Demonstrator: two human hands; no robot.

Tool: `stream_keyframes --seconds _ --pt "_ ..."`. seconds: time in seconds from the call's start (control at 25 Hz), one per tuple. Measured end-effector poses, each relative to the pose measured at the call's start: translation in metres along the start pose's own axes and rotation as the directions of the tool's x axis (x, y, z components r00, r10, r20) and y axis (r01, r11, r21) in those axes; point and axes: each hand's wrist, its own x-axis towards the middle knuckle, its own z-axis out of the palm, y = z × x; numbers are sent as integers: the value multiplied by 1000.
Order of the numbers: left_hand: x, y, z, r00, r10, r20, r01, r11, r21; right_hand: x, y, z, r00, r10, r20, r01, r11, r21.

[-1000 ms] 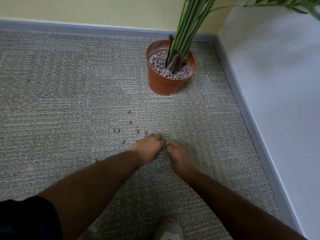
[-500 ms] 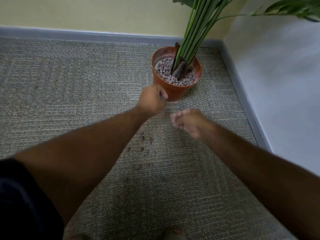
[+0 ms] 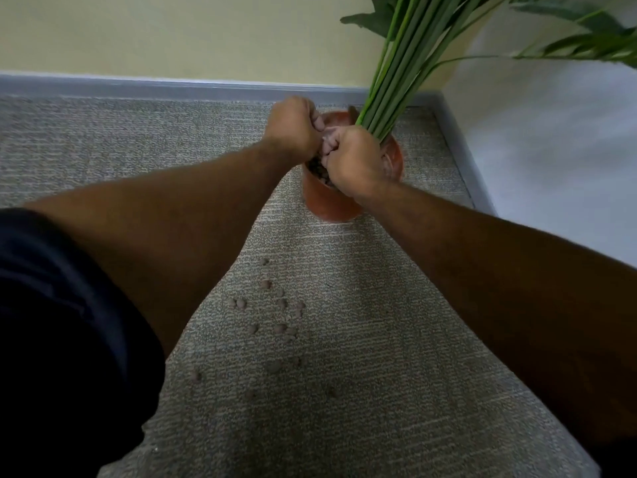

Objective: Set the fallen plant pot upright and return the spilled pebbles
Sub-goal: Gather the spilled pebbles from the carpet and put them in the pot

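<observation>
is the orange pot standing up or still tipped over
Upright. The orange pot stands on its base on the carpet, rim facing up, stems rising from it, both hands over its mouth.

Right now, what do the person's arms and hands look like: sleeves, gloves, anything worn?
Both forearms are bare, with some hair visible. The left hand and right hand are ungloved, and no watch, ring or band shows. A dark sleeve, near black, covers the left upper arm at the frame's left edge. No sleeve shows on the right arm within the frame.
</observation>
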Motion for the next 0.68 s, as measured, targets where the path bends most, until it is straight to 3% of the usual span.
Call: stream_keyframes --seconds 0.2,0.4,0.56,0.6,0.68 --pt "8 1 7 997 35 67 -41 996 78 3 2 11 991 -120 -59 104 968 -228" --pt "0 -1 -2 973 156 169 -179 975 132 -12 14 16 948 -309 81 316 867 -385" --pt "-35 -31 -24 920 367 135 -385 910 150 -57 32 31 910 -404 -88 336 846 -414" --pt "-51 -46 -27 914 372 159 -396 903 164 -73 39 41 909 -410 -72 344 838 -424" --pt "-87 -84 -28 901 324 288 -392 894 218 -107 53 66 922 -372 109 381 822 -423"
